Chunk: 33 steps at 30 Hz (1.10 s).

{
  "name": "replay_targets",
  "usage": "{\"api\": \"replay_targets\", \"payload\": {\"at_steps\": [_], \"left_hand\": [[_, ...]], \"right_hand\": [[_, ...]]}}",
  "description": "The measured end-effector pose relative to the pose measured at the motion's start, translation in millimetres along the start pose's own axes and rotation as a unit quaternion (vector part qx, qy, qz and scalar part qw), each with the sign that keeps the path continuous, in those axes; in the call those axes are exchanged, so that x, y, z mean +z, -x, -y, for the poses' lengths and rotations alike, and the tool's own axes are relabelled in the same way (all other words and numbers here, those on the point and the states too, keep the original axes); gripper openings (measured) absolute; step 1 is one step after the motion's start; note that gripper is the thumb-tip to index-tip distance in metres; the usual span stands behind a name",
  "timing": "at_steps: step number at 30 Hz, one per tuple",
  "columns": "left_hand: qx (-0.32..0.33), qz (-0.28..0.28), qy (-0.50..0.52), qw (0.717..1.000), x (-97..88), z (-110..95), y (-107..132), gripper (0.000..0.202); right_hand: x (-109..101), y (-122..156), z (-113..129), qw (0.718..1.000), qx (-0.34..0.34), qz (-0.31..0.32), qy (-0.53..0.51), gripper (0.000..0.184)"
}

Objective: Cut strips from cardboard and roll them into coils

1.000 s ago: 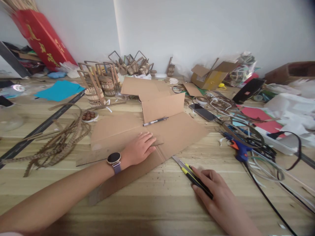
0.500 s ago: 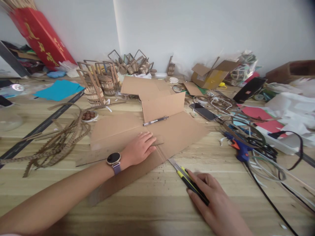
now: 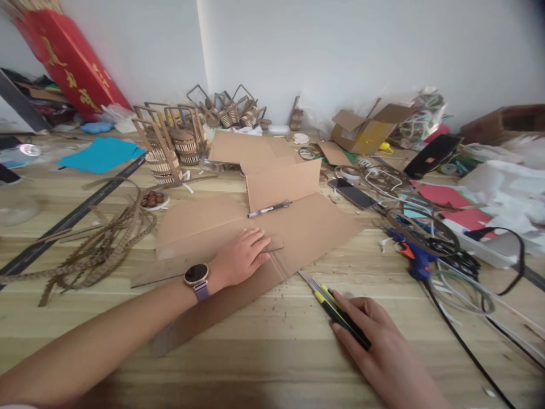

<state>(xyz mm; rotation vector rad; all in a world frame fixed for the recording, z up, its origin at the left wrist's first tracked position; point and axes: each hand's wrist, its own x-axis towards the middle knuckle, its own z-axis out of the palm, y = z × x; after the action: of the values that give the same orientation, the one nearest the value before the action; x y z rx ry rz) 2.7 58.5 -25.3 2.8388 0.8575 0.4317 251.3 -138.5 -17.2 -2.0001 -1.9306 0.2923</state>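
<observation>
Wooden tabletop point(image 3: 272, 363), cluttered. Left hand point(image 3: 240, 258) flat, fingers spread, on flattened brown cardboard sheet point(image 3: 306, 230). Right hand point(image 3: 378, 341) grips yellow-black utility knife point(image 3: 332, 304) at cardboard's 5 o'clock.

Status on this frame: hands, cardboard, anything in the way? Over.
Left hand flat on brown cardboard sheet. Right hand gripping yellow-and-black utility knife, blade near sheet's edge. Black-and-silver pen lies on sheet.
</observation>
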Motion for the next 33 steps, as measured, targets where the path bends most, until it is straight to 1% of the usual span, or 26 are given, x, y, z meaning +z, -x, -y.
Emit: {"api": "replay_targets", "payload": {"at_steps": [6, 9, 14, 18, 21, 24, 28, 33], "left_hand": [[0.002, -0.001, 0.008, 1.0, -0.2, 1, 0, 0.06], [0.001, -0.008, 0.006, 1.0, 0.6, 1, 0, 0.058], [0.001, -0.008, 0.007, 1.0, 0.8, 1, 0, 0.06], [0.005, -0.014, 0.01, 1.0, 0.5, 1, 0, 0.058], [0.007, -0.015, 0.011, 1.0, 1.2, 1, 0, 0.059], [0.009, -0.007, 0.007, 1.0, 2.1, 1, 0, 0.06], [0.01, 0.003, 0.002, 1.0, 3.3, 1, -5, 0.058], [0.002, 0.003, -0.001, 1.0, 7.0, 1, -18, 0.053]], "right_hand": [[3, -2, 2, 1.0, 0.008, -0.014, 0.002, 0.045], [3, -1, -1, 1.0, 0.006, -0.017, 0.004, 0.045], [2, -1, -5, 1.0, -0.007, 0.004, 0.015, 0.047], [3, -4, 6, 1.0, -0.023, 0.006, -0.004, 0.045], [4, -8, 18, 0.999, -0.021, 0.006, -0.027, 0.044], [2, -15, 22, 0.999, -0.017, 0.014, -0.039, 0.045], [-5, -29, 13, 0.998, -0.026, 0.035, -0.038, 0.045], [-12, -46, -1, 0.998, -0.037, 0.039, -0.021, 0.044]]}}
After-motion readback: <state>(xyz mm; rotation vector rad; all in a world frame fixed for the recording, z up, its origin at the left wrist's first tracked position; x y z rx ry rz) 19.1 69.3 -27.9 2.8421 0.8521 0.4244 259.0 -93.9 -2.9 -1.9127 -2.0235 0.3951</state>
